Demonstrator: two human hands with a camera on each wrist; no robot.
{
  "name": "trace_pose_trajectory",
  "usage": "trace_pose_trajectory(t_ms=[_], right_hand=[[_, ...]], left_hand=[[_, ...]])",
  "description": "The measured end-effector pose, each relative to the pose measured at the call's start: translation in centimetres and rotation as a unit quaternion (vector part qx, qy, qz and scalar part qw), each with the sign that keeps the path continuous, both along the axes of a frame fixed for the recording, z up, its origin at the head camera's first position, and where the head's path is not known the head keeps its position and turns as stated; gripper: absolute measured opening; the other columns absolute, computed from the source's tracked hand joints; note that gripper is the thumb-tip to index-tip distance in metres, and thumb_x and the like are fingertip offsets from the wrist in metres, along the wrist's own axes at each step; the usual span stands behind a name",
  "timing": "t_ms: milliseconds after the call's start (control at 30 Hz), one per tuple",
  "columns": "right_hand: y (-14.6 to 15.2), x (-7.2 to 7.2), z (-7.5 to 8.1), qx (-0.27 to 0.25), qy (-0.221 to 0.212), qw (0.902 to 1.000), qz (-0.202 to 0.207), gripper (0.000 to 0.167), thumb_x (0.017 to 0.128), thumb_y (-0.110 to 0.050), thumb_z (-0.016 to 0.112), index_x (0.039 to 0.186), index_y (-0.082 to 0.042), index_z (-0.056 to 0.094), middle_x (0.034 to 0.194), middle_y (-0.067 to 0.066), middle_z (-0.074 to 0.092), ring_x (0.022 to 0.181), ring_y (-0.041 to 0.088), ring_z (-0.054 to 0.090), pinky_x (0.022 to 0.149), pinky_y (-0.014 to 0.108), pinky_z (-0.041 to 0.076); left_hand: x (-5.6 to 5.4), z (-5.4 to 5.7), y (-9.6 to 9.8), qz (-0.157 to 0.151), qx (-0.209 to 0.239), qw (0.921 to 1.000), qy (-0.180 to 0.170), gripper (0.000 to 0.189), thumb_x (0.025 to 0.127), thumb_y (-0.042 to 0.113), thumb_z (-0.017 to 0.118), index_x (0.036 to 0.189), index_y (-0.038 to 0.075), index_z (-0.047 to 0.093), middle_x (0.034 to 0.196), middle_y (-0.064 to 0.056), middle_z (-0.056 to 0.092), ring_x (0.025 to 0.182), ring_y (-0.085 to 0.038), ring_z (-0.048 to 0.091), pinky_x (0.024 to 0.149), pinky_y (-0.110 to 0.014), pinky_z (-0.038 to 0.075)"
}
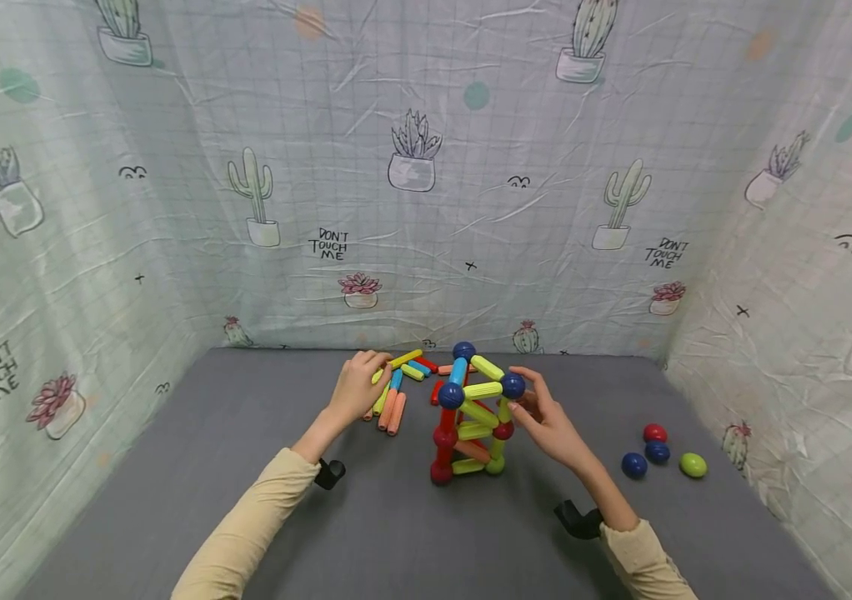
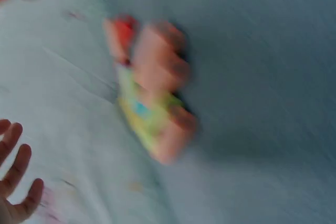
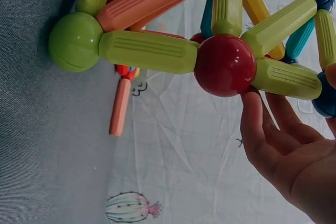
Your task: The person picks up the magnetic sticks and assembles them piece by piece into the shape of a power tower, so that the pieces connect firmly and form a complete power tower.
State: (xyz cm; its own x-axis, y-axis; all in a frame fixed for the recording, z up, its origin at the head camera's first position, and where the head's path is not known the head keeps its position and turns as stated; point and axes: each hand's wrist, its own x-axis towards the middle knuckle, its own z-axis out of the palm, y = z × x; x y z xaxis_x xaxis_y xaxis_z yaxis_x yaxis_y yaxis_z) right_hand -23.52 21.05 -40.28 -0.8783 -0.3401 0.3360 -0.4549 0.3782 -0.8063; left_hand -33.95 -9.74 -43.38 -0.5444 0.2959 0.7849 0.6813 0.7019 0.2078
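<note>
A tower (image 1: 474,433) of ribbed building sticks and balls stands on the table, with blue balls at its top corners. My right hand (image 1: 549,421) holds its upper right corner, thumb and finger about the blue ball (image 1: 513,385). One fingertip of that hand lies close to a red ball (image 3: 226,65) in the right wrist view. To the left, my left hand (image 1: 358,387) is above loose building sticks (image 1: 393,408) in orange, yellow-green and blue, its fingertips near a yellow stick (image 1: 406,358). Spread fingers with nothing between them show in the left wrist view, where the sticks are blurred.
Loose balls lie at the right of the grey table (image 1: 231,500): a red ball (image 1: 654,432), two blue ones (image 1: 633,465) and a green ball (image 1: 693,465). More sticks lie behind the tower. A printed cloth (image 1: 426,233) hangs along the back and both sides.
</note>
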Motion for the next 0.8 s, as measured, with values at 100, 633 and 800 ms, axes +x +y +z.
trace_pose_trajectory(t_ms=[100, 633, 800], right_hand=[[0.2, 0.2, 0.0, 0.002, 0.003, 1.0000, -0.002, 0.048, 0.094, -0.022, 0.044, 0.136, -0.021, 0.022, 0.112, 0.023, 0.058, 0.095, 0.030, 0.059, 0.070, 0.030, 0.050], [0.4, 2.3, 0.9, 0.041, 0.020, 0.9988, 0.015, 0.051, 0.090, -0.007, 0.049, 0.134, -0.012, 0.024, 0.106, 0.020, 0.061, 0.088, 0.028, 0.062, 0.062, 0.029, 0.049], [0.7, 2.1, 0.6, 0.048, 0.029, 0.9983, 0.015, 0.052, 0.090, -0.012, 0.050, 0.134, -0.016, 0.024, 0.105, 0.019, 0.062, 0.086, 0.024, 0.062, 0.062, 0.026, 0.049]], left_hand=[[-1.9, -1.9, -1.6, 0.026, -0.031, 0.9988, -0.026, 0.009, 0.083, 0.011, 0.059, 0.086, 0.007, 0.067, 0.075, -0.005, 0.061, 0.063, -0.019, 0.051, 0.052, -0.030, 0.038], [-4.9, -5.4, -2.0, 0.124, -0.205, 0.9342, -0.264, 0.031, 0.091, 0.014, 0.048, 0.122, 0.015, 0.055, 0.116, -0.012, 0.058, 0.105, -0.036, 0.050, 0.084, -0.060, 0.037], [-4.6, -5.3, -1.3, 0.130, -0.251, 0.9293, -0.237, 0.028, 0.091, 0.015, 0.050, 0.117, 0.015, 0.058, 0.110, -0.013, 0.061, 0.103, -0.035, 0.050, 0.084, -0.059, 0.038]])
